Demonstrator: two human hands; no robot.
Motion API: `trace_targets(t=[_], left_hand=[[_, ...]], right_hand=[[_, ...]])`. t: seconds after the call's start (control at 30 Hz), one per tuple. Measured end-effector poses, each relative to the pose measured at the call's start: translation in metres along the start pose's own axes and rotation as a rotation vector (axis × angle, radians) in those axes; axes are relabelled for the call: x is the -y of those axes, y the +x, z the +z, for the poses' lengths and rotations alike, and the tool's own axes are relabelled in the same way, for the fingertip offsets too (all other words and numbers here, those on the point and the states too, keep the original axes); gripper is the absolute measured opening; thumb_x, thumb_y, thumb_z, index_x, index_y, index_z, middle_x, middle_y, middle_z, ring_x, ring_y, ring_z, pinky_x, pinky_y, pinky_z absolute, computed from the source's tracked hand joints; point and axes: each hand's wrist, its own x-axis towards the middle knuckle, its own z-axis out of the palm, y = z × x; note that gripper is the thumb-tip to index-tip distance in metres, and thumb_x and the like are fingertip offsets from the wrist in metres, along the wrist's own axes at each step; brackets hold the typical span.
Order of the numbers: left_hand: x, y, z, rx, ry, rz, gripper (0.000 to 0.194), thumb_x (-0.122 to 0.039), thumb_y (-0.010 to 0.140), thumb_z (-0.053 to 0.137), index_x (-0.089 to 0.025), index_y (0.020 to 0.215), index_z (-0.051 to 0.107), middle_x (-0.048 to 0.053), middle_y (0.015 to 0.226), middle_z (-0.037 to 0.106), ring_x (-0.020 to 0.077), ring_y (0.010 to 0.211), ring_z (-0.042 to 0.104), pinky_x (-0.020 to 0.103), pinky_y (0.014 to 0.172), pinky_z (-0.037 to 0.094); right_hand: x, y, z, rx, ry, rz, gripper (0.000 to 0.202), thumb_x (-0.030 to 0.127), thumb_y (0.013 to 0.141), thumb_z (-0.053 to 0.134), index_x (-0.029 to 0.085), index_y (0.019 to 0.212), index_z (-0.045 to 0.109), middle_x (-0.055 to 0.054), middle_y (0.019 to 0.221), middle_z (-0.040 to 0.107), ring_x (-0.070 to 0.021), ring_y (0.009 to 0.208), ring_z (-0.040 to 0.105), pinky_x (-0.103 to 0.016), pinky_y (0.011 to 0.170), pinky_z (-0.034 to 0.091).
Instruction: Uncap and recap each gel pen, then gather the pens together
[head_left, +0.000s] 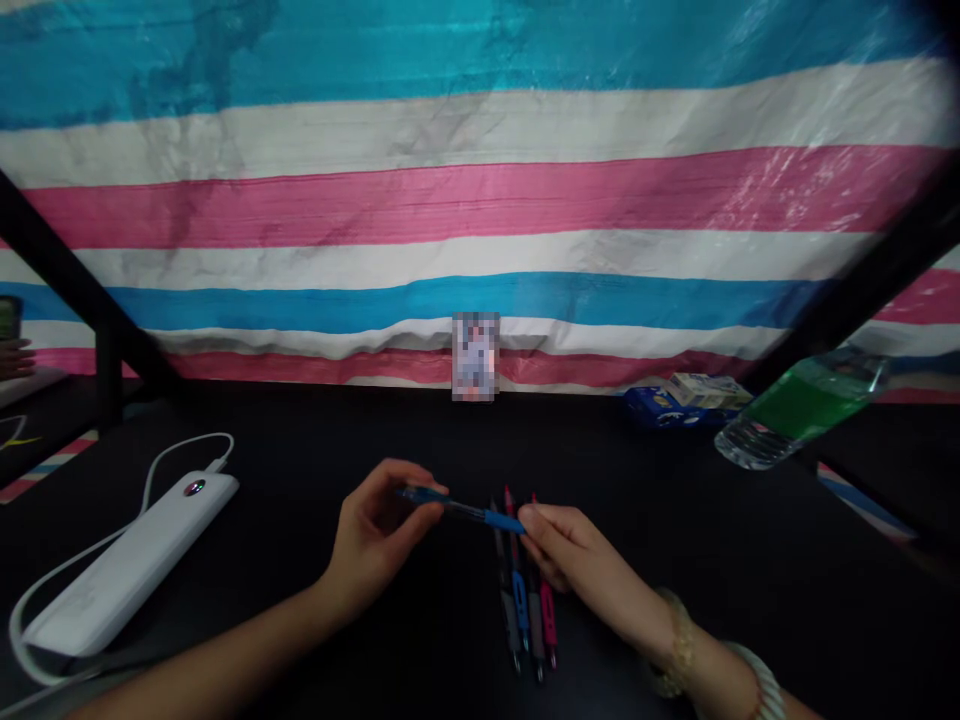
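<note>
A blue pen (469,511) with a clear barrel is held slantwise above the table between both hands. My left hand (375,525) pinches its left part between thumb and fingers. At its right end, my right hand (574,540) grips the bright blue section with thumb and forefinger. Below and partly behind my right hand lies a row of several pens: a grey one (510,620), a blue one (520,600), another grey one (535,620) and a pink one (548,610). My right hand hides parts of some of them.
On the left of the black table (315,430) lies a white power bank (135,565) with a white cable (150,470). A bottle of green liquid (806,405), a blue packet (652,408) and a small box (705,390) are at right. A blurred card (475,357) stands at the back.
</note>
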Motion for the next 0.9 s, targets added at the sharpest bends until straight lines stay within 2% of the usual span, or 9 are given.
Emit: trace_targets(t=[0.07, 0.13, 0.23, 0.33, 0.53, 0.67, 0.9], left_hand=[[0.0016, 0.0041, 0.0001, -0.013, -0.115, -0.114, 0.036, -0.023, 0.077, 0.075, -0.022, 0.108, 0.057, 0.003, 0.088, 0.071, 0.0175, 0.081, 0.067, 0.027, 0.074, 0.051], [0.0031, 0.0076, 0.0009, -0.006, -0.246, -0.204, 0.044, -0.025, 0.077, 0.076, -0.023, 0.114, 0.052, 0.003, 0.087, 0.071, 0.0176, 0.083, 0.067, 0.028, 0.078, 0.05], [0.0049, 0.0102, 0.0029, 0.01, -0.441, -0.295, 0.049, -0.025, 0.077, 0.077, -0.025, 0.117, 0.048, 0.003, 0.088, 0.072, 0.0162, 0.081, 0.066, 0.027, 0.077, 0.049], [0.0061, 0.0103, 0.0046, 0.045, -0.54, -0.36, 0.047, -0.023, 0.079, 0.076, -0.026, 0.116, 0.047, 0.002, 0.086, 0.072, 0.0123, 0.074, 0.064, 0.024, 0.072, 0.048], [0.0067, 0.0071, 0.0081, 0.197, -0.55, -0.427, 0.044, -0.028, 0.082, 0.073, -0.027, 0.119, 0.048, 0.001, 0.08, 0.069, 0.0083, 0.058, 0.054, 0.019, 0.054, 0.038], [0.0056, 0.0054, 0.0091, 0.259, -0.527, -0.44, 0.042, -0.029, 0.081, 0.074, -0.024, 0.118, 0.052, 0.002, 0.081, 0.068, 0.0071, 0.058, 0.052, 0.019, 0.056, 0.037], [0.0044, 0.0042, 0.0073, 0.301, -0.498, -0.417, 0.046, -0.026, 0.081, 0.075, -0.022, 0.12, 0.053, 0.004, 0.082, 0.069, 0.0087, 0.063, 0.057, 0.021, 0.06, 0.043]], right_hand=[[0.0021, -0.0016, 0.0003, -0.054, -0.163, -0.093, 0.053, 0.06, 0.094, 0.037, 0.019, 0.062, 0.052, 0.005, 0.054, 0.037, -0.0113, 0.049, 0.034, -0.024, 0.048, 0.026], [0.0045, -0.0036, 0.0001, -0.092, -0.28, -0.172, 0.049, 0.051, 0.098, 0.035, 0.019, 0.072, 0.06, 0.003, 0.057, 0.043, -0.0124, 0.053, 0.039, -0.025, 0.051, 0.029], [0.0073, -0.0058, -0.0005, -0.136, -0.363, -0.236, 0.037, 0.043, 0.1, 0.036, 0.02, 0.088, 0.062, 0.003, 0.061, 0.048, -0.0132, 0.055, 0.045, -0.025, 0.054, 0.033], [0.008, -0.0066, -0.0004, -0.161, -0.394, -0.252, 0.032, 0.04, 0.101, 0.036, 0.021, 0.091, 0.06, 0.004, 0.059, 0.047, -0.0133, 0.053, 0.046, -0.025, 0.053, 0.033], [0.0063, -0.0054, 0.0005, -0.15, -0.403, -0.246, 0.031, 0.038, 0.101, 0.037, 0.022, 0.09, 0.06, 0.004, 0.059, 0.048, -0.0132, 0.053, 0.046, -0.025, 0.052, 0.033], [0.0072, -0.0057, 0.0005, -0.15, -0.393, -0.245, 0.03, 0.038, 0.101, 0.037, 0.021, 0.09, 0.061, 0.004, 0.06, 0.049, -0.0131, 0.053, 0.047, -0.024, 0.053, 0.034], [0.0098, -0.008, 0.0005, -0.119, -0.389, -0.231, 0.029, 0.035, 0.101, 0.038, 0.02, 0.091, 0.06, 0.004, 0.063, 0.049, -0.0119, 0.056, 0.046, -0.023, 0.055, 0.034]])
